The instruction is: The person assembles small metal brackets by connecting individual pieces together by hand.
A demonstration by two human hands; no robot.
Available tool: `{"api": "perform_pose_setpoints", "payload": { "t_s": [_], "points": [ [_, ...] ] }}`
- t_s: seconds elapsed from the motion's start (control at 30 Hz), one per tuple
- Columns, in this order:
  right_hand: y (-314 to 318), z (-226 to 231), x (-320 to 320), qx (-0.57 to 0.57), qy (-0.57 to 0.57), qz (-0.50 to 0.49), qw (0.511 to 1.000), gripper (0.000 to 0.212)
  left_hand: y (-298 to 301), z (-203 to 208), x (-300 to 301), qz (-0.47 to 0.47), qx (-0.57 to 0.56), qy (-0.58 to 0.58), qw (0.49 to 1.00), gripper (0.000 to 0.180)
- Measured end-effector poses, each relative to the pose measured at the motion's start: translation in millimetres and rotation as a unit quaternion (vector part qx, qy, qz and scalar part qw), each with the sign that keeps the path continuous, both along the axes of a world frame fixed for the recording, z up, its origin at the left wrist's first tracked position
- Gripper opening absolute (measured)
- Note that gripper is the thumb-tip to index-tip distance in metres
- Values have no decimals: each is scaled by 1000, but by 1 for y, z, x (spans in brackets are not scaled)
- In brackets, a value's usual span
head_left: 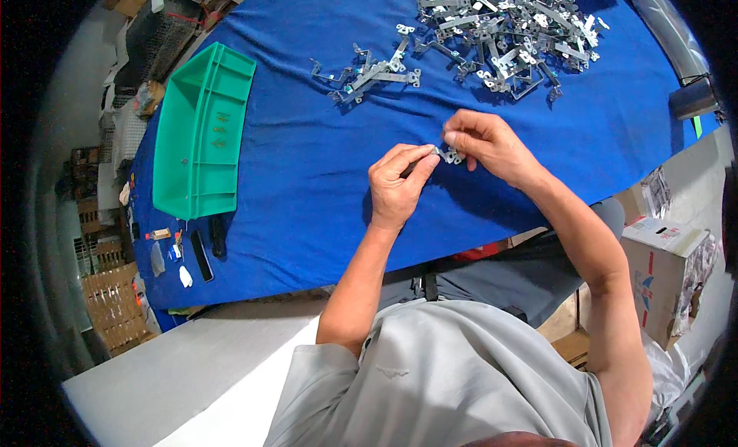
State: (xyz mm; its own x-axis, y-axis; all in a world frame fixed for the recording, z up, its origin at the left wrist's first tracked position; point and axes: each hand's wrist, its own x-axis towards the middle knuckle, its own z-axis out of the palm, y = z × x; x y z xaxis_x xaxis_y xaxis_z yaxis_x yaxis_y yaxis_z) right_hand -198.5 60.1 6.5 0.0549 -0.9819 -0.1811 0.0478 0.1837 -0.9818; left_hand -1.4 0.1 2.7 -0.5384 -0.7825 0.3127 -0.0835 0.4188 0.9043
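A small silvery metal bracket (451, 156) is held up over the blue cloth between my two hands. My left hand (395, 184) pinches one end of it between thumb and forefinger. My right hand (492, 143) has its thumb and fingers drawn together at the other end; the fingers partly hide the piece there. Beyond my hands a small group of metal brackets (369, 76) lies on the cloth. A large heap of similar metal brackets (500, 36) covers the far right.
A green plastic bin (173, 139) sits on the blue cloth (307, 232) at the left, with a few small brassy pieces in its side section. Near it lie a black phone (201, 256) and small items. Cardboard boxes (663, 251) stand at the right beyond the table edge.
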Motion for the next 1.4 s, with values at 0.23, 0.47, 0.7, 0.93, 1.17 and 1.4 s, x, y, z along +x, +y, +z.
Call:
{"api": "perform_pose_setpoints", "payload": {
  "t_s": [0.23, 0.47, 0.7, 0.93, 1.17, 1.4],
  "points": [
    [3, 19, -10, 82, 82, 15, 993, 17, 1, -2, 0, 68, -6, 26, 997, 14],
    [4, 19, -4, 31, 85, 9, 996, 17, 0, -6, 1, 59, 23, 31, 998, 15],
    [1, 0, -1, -2, -9, -20, 1000, 18, 1, -1, -1, 32, 21, 13, 999, 15],
    [2, -3, -1, -17, 27, 6, 999, 18, 0, -1, -1, 0, 17, -19, 1000, 14],
    [0, 16, -5, 0, 38, -80, 996, 18, 1, -8, 1, 92, 21, 21, 995, 12],
    [7, 22, 3, 16, 76, 25, 997, 19, 0, -11, 0, 118, 76, 31, 990, 12]
  ]
}}
